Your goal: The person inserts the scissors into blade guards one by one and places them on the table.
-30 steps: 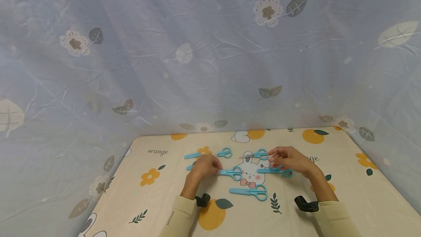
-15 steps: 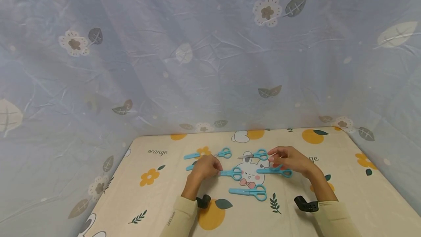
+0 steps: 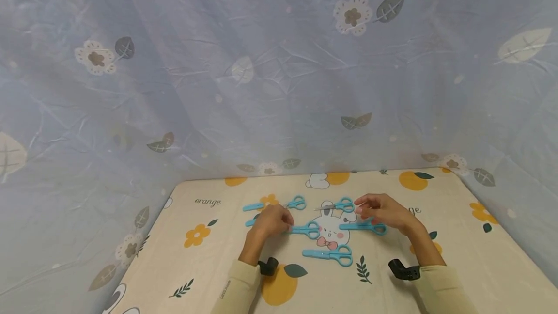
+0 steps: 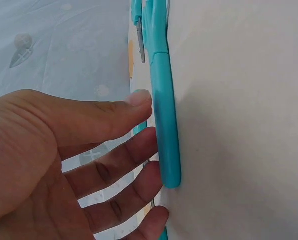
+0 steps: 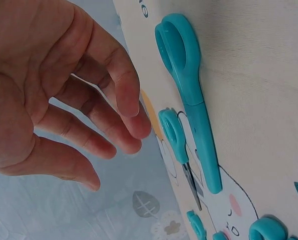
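Note:
My left hand (image 3: pixel 272 219) is by the sheathed end of a pair of light-blue scissors (image 3: pixel 310 229) lying on the table. In the left wrist view its loosely bent fingers are spread, with fingertips right at the edge of the blue sheath (image 4: pixel 166 125) and nothing pinched. My right hand (image 3: pixel 382 210) hangs with relaxed fingers near two pairs: sheathed scissors (image 5: pixel 204 140) and, behind them, scissors with bare blades (image 5: pixel 174 132). In the right wrist view the thumb and fingers stand apart, with nothing between them.
More sheathed scissors (image 3: pixel 329 254) lie nearest the front. Bare-bladed scissors (image 3: pixel 298 202) rest at the back left, beside a loose blue sheath (image 3: pixel 253 207); another blue piece (image 3: pixel 250 222) is partly hidden by the left hand. A patterned tablecloth (image 3: pixel 209 251) covers the table; a grey-blue curtain (image 3: pixel 279 86) hangs behind.
The head view has shifted very slightly. Both hands and all the scissors keep their places.

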Tool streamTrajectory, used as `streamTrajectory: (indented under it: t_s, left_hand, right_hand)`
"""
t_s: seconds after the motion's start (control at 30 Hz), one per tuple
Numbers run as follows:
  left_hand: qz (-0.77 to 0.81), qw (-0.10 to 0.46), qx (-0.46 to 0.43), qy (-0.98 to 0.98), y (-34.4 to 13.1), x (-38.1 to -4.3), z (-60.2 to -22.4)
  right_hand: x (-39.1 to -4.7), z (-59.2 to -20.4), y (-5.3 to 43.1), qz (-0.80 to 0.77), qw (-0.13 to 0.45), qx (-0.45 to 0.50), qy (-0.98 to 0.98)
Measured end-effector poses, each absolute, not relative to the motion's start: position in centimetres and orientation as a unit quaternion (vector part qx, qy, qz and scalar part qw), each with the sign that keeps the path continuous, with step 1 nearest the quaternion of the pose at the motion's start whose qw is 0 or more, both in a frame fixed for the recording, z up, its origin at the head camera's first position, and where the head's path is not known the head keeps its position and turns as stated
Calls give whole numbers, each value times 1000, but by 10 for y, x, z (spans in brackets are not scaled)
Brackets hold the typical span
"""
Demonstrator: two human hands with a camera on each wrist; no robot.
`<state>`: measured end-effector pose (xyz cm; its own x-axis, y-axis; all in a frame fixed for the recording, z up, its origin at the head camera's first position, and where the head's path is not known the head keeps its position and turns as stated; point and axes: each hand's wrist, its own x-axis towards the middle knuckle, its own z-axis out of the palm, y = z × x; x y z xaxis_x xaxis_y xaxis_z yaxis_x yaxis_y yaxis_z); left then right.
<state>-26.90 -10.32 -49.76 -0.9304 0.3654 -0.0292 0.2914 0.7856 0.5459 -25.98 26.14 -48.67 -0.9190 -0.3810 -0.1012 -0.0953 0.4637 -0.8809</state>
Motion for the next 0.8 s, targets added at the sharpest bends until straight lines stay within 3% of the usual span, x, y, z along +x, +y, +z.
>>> streamTrajectory:
  t_s: [0.8]
  left_hand:
    - [309, 51, 160, 936, -125, -276, -497]
  right_hand:
    - [-269, -497, 251, -412, 96, -93, 901]
